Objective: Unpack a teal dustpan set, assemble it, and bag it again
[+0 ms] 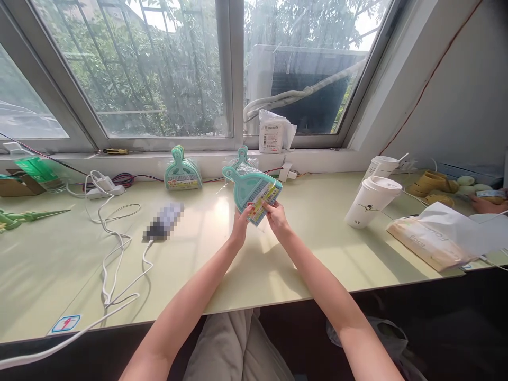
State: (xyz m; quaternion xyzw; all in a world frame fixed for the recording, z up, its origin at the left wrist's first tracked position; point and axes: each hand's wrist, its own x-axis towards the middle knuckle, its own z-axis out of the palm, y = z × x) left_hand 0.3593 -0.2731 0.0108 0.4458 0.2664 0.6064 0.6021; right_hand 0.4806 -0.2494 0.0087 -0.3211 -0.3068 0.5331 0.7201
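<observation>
At the far left edge of the frame a green plastic tool [27, 216] lies on the pale green table [317, 264], and right of it a white charger cable [113, 248] loops down toward the near edge. Further right, at upper centre-left, a second packaged dustpan set [182, 172] leans against the sill. In the middle of the frame both hands hold up a teal mini dustpan set [252, 190], wrapped in clear film with a printed label at its lower end, above the table and clear of it. The left hand [240, 225] pinches the lower left corner of the pack with narrow, closed fingers; the right hand [277, 216] grips the lower right corner the same way. To handle the pack well, I judge the pinch should stay on the film edge beside the label, with the pulls kept even so the thin film gives rather than slips. At right stand two white paper cups [371, 201], then a paper bag [432, 238].
</observation>
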